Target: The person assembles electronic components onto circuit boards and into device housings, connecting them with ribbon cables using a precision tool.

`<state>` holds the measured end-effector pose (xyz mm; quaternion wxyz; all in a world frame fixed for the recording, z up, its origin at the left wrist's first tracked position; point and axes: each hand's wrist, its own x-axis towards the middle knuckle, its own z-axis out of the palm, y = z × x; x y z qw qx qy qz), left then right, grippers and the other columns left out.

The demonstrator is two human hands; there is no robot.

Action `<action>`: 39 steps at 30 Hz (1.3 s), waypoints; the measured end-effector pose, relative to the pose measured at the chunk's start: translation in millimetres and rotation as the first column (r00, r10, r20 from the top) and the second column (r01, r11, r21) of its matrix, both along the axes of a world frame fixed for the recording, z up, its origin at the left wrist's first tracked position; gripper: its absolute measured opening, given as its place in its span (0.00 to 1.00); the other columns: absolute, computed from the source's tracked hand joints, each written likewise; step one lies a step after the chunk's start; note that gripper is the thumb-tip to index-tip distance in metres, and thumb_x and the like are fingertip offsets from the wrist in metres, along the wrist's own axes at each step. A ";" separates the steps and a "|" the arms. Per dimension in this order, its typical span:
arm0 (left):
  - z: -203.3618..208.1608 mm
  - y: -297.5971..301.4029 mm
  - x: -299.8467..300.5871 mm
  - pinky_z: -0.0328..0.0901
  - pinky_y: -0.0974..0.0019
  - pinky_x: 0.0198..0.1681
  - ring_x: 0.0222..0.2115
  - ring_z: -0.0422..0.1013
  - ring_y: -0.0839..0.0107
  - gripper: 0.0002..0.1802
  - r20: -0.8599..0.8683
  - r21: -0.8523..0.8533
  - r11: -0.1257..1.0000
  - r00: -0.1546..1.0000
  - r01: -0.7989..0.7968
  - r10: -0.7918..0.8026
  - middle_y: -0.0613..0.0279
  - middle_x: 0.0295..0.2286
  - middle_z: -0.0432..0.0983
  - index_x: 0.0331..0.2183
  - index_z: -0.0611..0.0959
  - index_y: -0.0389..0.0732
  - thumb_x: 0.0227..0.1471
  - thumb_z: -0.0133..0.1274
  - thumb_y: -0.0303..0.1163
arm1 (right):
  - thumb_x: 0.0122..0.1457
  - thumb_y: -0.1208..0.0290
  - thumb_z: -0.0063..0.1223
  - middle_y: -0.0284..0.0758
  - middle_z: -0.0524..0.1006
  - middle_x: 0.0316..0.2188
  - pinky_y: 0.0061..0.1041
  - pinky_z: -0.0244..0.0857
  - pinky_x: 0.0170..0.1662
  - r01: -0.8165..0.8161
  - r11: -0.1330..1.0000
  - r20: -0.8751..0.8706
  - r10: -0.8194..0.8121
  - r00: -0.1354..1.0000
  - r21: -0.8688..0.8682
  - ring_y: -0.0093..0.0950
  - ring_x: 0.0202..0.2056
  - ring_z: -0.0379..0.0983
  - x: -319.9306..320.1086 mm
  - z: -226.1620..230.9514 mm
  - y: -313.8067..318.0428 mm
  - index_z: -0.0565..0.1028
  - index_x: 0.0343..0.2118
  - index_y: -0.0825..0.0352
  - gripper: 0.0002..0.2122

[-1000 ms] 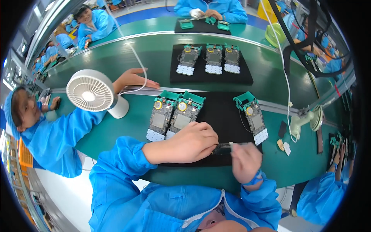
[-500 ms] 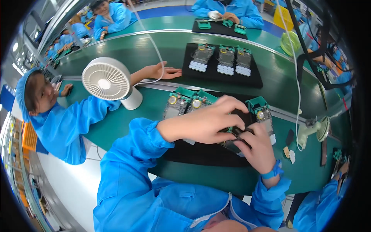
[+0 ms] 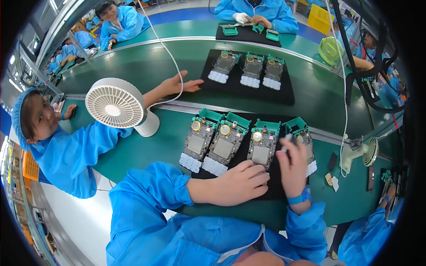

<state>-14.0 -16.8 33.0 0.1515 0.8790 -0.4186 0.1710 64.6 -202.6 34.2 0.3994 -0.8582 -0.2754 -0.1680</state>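
Several circuit boards, each with a green plastic frame at its far end, lie side by side on a black mat (image 3: 277, 188). My left hand (image 3: 233, 184) has its fingers curled over the near end of the third circuit board (image 3: 259, 153) from the left, hiding that end. My right hand (image 3: 293, 166) is raised over the rightmost circuit board (image 3: 311, 154), its thumb and fingers pinched round a small greyish thing (image 3: 287, 139), too blurred to name. Left of these lie two more boards, the leftmost board (image 3: 195, 144) and the second board (image 3: 223, 148), untouched.
A white fan (image 3: 116, 104) stands left of the boards, its cable running upward. Farther off, a second black mat (image 3: 266, 95) holds three similar boards, with a co-worker's hand (image 3: 179, 84) at its left edge. A pale green fan (image 3: 359, 153) and small scraps (image 3: 332, 181) lie right.
My hands have parted above the third board. The left has dropped to that board's near end, and the right has moved slightly up and right, uncovering the board.
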 end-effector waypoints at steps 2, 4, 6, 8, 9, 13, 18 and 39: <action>-8.3 1.9 4.1 0.59 0.56 0.52 0.51 0.63 0.59 0.17 -0.002 0.001 1.000 1.000 0.001 -0.001 0.58 0.46 0.70 0.41 0.78 0.44 0.46 0.50 0.33 | 0.52 0.70 0.62 0.43 0.69 0.42 0.34 0.65 0.43 0.198 0.979 0.050 -0.195 0.979 -0.048 0.43 0.42 0.69 1.7 24.8 -18.3 0.74 0.46 0.65 0.18; -13.9 0.0 10.4 0.55 0.48 0.56 0.57 0.59 0.57 0.21 -0.025 0.037 0.999 0.999 0.039 -0.038 0.56 0.52 0.67 0.46 0.77 0.46 0.47 0.50 0.35 | 0.47 0.63 0.66 0.44 0.68 0.43 0.38 0.64 0.46 0.304 0.927 0.132 -0.281 0.951 -0.221 0.44 0.44 0.67 16.8 24.2 -47.3 0.72 0.48 0.65 0.25; -10.0 -1.6 12.0 0.53 0.44 0.57 0.58 0.57 0.56 0.20 -0.032 0.028 0.997 0.997 0.065 -0.065 0.57 0.52 0.67 0.46 0.78 0.45 0.49 0.49 0.35 | 0.40 0.53 0.69 0.45 0.68 0.43 0.40 0.62 0.47 0.378 0.817 0.166 -0.340 0.926 -0.436 0.44 0.44 0.65 23.8 7.5 -65.5 0.70 0.49 0.69 0.35; -10.5 -2.2 14.0 0.46 0.34 0.59 0.62 0.51 0.56 0.20 -0.049 0.063 0.996 0.997 0.060 -0.057 0.61 0.53 0.66 0.47 0.78 0.46 0.52 0.49 0.39 | 0.37 0.49 0.69 0.44 0.68 0.43 0.40 0.63 0.45 0.341 0.772 0.093 -0.347 0.933 -0.537 0.44 0.44 0.65 20.0 0.8 -68.4 0.70 0.49 0.71 0.39; -8.6 -1.1 15.5 0.46 0.34 0.59 0.62 0.52 0.56 0.20 -0.047 0.098 0.994 0.998 0.051 -0.047 0.61 0.53 0.67 0.47 0.78 0.46 0.52 0.50 0.40 | 0.35 0.49 0.70 0.43 0.68 0.41 0.39 0.63 0.43 0.362 0.763 0.161 -0.329 0.931 -0.536 0.43 0.42 0.65 19.3 -3.9 -68.4 0.71 0.46 0.70 0.37; 4.3 0.1 18.9 0.47 0.31 0.58 0.60 0.55 0.59 0.21 -0.017 0.234 0.972 1.000 0.005 -0.001 0.64 0.47 0.71 0.41 0.79 0.45 0.49 0.54 0.48 | 0.35 0.52 0.71 0.41 0.68 0.38 0.38 0.62 0.42 0.376 0.757 0.177 -0.335 0.926 -0.534 0.41 0.41 0.65 22.4 -5.1 -71.5 0.72 0.41 0.68 0.32; 20.8 -4.4 15.1 0.47 0.37 0.60 0.53 0.62 0.58 0.23 0.006 0.315 0.947 0.998 -0.066 0.068 0.57 0.35 0.75 0.35 0.80 0.37 0.48 0.55 0.49 | 0.37 0.52 0.70 0.40 0.66 0.34 0.37 0.60 0.41 0.406 0.721 0.162 -0.386 0.908 -0.561 0.40 0.39 0.64 12.1 -3.5 -60.4 0.70 0.31 0.67 0.27; -0.3 -54.0 36.7 0.70 0.52 0.32 0.31 0.74 0.47 0.22 -0.613 -0.178 0.945 0.782 -0.274 0.111 0.46 0.37 0.73 0.45 0.68 0.37 0.51 0.56 0.33 | 0.57 0.83 0.47 0.35 0.73 0.34 0.17 0.65 0.36 0.169 0.893 -0.485 0.061 0.872 0.417 0.18 0.33 0.70 -14.6 -20.2 -78.7 0.63 0.49 0.69 0.16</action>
